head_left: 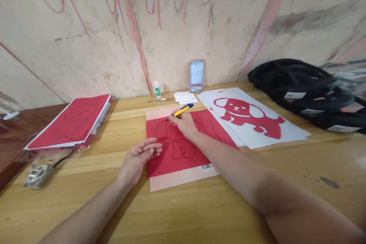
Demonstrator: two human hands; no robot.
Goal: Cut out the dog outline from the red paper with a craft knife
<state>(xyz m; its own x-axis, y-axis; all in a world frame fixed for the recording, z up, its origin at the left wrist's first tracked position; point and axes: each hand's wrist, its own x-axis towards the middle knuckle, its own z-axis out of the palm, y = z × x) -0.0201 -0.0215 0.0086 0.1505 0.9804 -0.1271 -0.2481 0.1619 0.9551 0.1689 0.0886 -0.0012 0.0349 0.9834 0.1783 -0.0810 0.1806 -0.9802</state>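
A sheet of red paper (166, 164) with a dog drawn on it in dark outline lies in front of me. It rests on a larger pale pink sheet (177, 181) that has a barcode near its lower edge. My right hand (184, 124) grips a yellow pen (182, 111) with a blue end, its tip at the outline near the top of the dog's head. At the paper's left edge, my left hand (143, 156) is held with fingers stretched out and holds nothing. My right hand and forearm cover part of the drawing.
Right of it, a red paper-cut dog (243, 116) lies on white sheets (288, 133), beside black items with white labels (297, 99). Left are stacked red sheets (71, 122) and a tape measure (39, 175). Behind stand a glue stick (157, 89), a thin pen (160, 100), paper slips (185, 97) and a phone (196, 75).
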